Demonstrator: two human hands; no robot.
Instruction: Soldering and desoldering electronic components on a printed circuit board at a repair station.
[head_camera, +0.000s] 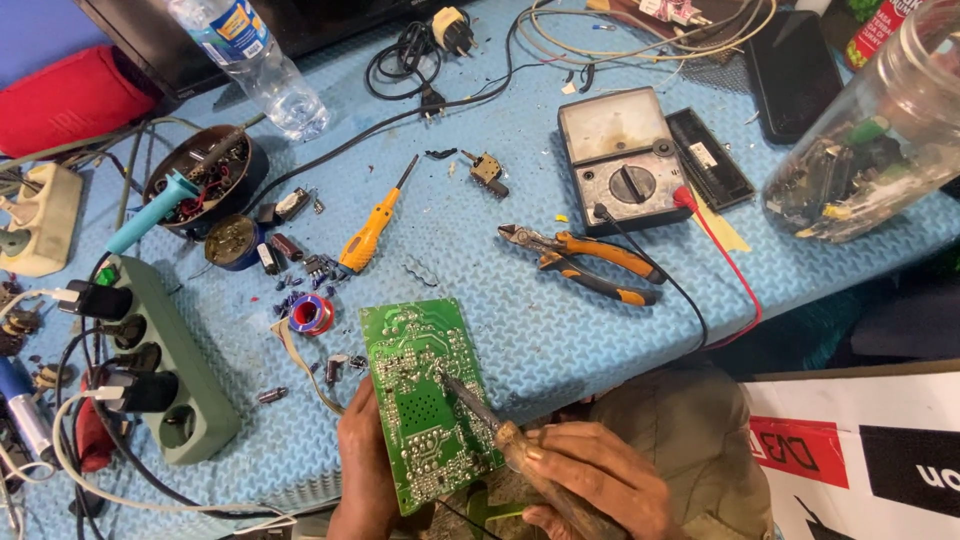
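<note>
Far left on the blue foam-topped desk (480, 260) sits a grey-green power strip (165, 375), then a small red-and-blue solder spool (312, 314). The left hand (362, 470) grips the green printed circuit board (425, 400) by its lower edge, tilted up. The right hand (590, 480) is wrapped around a wooden-handled soldering iron (490, 420), tip on the board's solder side, so the joint work looks mid-way. Orange-handled cutters (585, 262) lie unused further right.

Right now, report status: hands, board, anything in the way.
Left hand grips green board by its edge. Right hand holds iron, tip on board. Nothing in the way.
</note>
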